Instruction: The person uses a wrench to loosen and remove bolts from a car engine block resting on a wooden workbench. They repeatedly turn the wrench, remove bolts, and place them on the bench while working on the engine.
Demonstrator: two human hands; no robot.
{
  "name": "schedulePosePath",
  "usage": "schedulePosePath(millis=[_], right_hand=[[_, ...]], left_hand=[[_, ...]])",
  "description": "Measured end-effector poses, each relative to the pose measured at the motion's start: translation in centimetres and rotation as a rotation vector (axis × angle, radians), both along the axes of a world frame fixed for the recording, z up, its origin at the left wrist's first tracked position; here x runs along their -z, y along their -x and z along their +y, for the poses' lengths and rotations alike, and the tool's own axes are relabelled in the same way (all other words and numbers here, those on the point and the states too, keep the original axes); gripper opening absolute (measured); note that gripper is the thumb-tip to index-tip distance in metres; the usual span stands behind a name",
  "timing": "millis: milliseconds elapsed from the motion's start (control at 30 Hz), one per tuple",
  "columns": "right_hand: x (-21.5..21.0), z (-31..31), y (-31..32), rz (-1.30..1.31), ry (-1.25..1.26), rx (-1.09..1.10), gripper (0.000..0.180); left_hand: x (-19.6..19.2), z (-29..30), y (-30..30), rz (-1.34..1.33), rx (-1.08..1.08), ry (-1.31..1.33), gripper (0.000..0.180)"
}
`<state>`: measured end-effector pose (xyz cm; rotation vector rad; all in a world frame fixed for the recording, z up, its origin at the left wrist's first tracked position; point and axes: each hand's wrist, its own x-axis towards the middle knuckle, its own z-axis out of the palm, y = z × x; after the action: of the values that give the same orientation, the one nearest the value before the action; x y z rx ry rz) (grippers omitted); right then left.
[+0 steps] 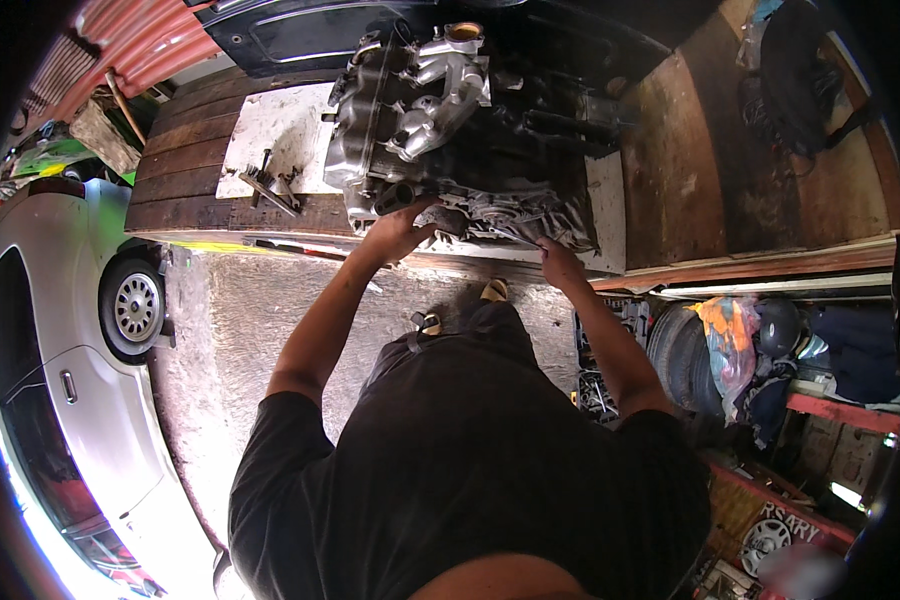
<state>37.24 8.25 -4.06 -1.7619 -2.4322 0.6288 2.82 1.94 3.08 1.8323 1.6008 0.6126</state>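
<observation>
A large metal engine (460,150) lies on a bench in front of me, its intake manifold (450,85) on top and a ribbed casing facing me. My left hand (398,234) is at its near left corner, with thumb and fingers curled around a rounded part of the casing, below a dark round pipe opening (395,197). At the near right side, my right hand (562,264) is closed on a slim metal hand tool (516,236), perhaps a wrench. The tool points left along the casing; its far end is hard to make out.
Loose bolts and metal pieces (270,188) lie on a white board (270,125) left of the engine. A plank bench (185,150) extends further left. A silver car (80,350) stands at left. Tires (682,350), bags and an open tool case (598,395) sit below the bench at right.
</observation>
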Motion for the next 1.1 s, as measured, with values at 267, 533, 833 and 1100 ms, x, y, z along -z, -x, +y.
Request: schedulePosePath(millis=[267,533,833,1100], right_hand=[[12.1,-1.9,0.6,0.576,0.263,0.076,0.032],[14.9,-2.3,4.2,0.842,0.669,0.588,0.043],[15.0,-3.4,6.6,0.857,0.815,0.683,0.044],[15.1,-3.6,7.5,0.878,0.701,0.592,0.048]], left_hand=[[1.2,0.2,0.4,-0.034,0.028,-0.075,0.048],[0.3,0.2,0.0,-0.021,0.001,0.045,0.047],[-0.4,0.2,-0.1,-0.05,-0.024,0.155,0.046],[-0.1,0.2,0.0,-0.011,-0.037,0.14,0.046]])
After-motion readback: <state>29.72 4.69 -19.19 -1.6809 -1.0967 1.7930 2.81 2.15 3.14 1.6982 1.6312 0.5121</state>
